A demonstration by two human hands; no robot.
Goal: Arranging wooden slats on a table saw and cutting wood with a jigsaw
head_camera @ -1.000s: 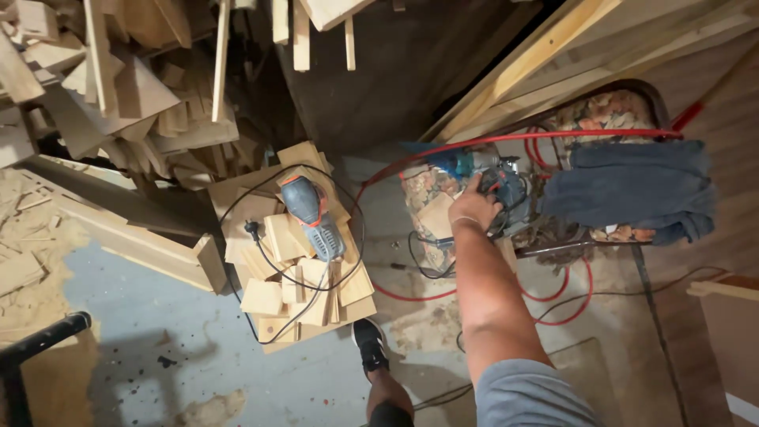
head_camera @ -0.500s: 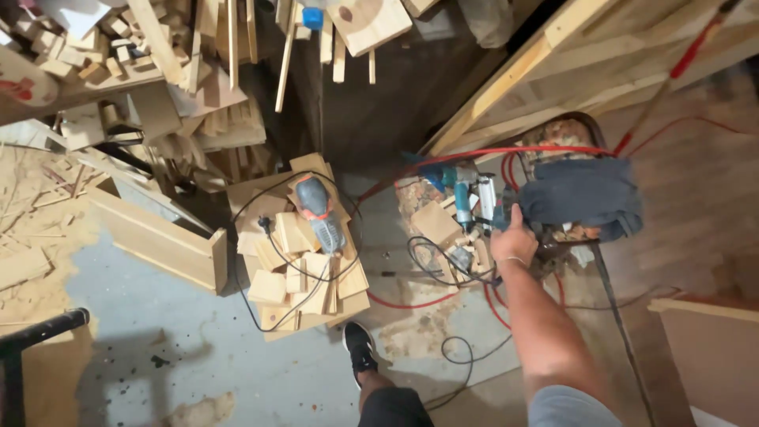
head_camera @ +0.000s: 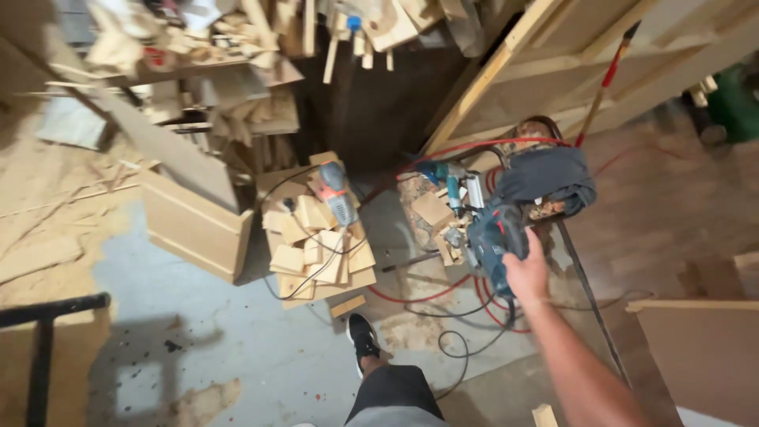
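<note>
The right hand (head_camera: 528, 273) is clamping around a blue power tool (head_camera: 492, 241), lifting it just beside the dark cloth (head_camera: 549, 178) draped over a tool pile; the left hand is out of view. The tool's black cord (head_camera: 466, 348) is trailing through red cables (head_camera: 443, 294) below the cloth, so it is likely snagging and jerking the grip. Half a second earlier, the hand was resting flat against the pile, the tool lying among the others.
</note>
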